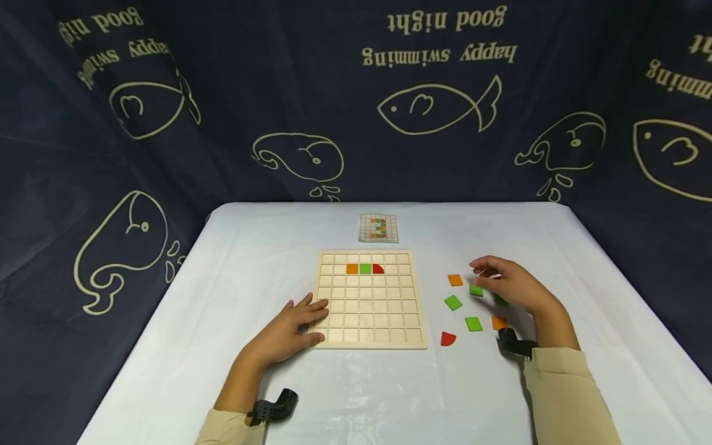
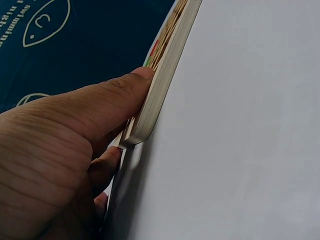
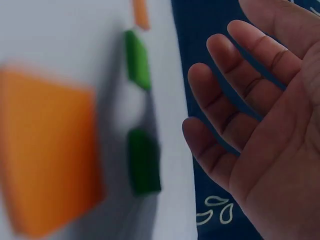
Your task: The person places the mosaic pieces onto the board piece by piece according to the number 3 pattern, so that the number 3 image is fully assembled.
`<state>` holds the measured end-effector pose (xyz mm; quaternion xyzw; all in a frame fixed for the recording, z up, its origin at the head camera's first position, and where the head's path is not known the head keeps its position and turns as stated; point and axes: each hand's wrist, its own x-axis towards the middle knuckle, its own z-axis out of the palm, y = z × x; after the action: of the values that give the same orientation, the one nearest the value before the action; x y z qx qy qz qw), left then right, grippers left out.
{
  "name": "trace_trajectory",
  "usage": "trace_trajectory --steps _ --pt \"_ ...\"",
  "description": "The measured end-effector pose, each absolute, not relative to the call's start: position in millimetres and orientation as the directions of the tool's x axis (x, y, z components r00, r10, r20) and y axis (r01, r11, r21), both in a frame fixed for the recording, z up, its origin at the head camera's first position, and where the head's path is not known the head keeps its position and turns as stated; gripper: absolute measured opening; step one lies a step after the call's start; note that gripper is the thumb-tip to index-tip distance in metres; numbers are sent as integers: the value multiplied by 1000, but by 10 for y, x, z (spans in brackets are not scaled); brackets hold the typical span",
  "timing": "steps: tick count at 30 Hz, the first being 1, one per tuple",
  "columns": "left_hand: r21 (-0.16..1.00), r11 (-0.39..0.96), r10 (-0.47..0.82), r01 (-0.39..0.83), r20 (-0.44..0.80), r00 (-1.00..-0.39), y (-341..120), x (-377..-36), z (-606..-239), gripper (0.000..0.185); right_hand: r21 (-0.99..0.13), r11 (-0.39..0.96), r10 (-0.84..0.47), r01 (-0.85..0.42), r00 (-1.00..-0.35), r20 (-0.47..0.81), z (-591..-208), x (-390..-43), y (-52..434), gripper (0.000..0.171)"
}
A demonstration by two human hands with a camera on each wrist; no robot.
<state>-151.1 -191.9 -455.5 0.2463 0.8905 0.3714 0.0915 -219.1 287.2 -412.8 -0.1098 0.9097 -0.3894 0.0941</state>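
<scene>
The wooden grid board (image 1: 369, 300) lies flat on the table (image 1: 233, 266), with an orange tile (image 1: 351, 269), a green tile (image 1: 364, 268) and a red quarter-round tile (image 1: 378, 268) seated side by side in its second row, well beyond the left hand (image 1: 295, 327). That hand rests on the board's near left corner, fingers straight on top and thumb along the edge. The right hand (image 1: 508, 285) hovers open, fingers relaxed and holding nothing, over loose green and orange tiles (image 1: 474, 323) lying beside the board.
</scene>
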Motion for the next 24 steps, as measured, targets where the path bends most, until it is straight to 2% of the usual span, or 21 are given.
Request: trace_trajectory --steps 24 --pt "708 593 514 382 32 -857 -1916 -1509 -4528 57 -694 716 -240 -73 -960 -146 -4378 -2141 2983 35"
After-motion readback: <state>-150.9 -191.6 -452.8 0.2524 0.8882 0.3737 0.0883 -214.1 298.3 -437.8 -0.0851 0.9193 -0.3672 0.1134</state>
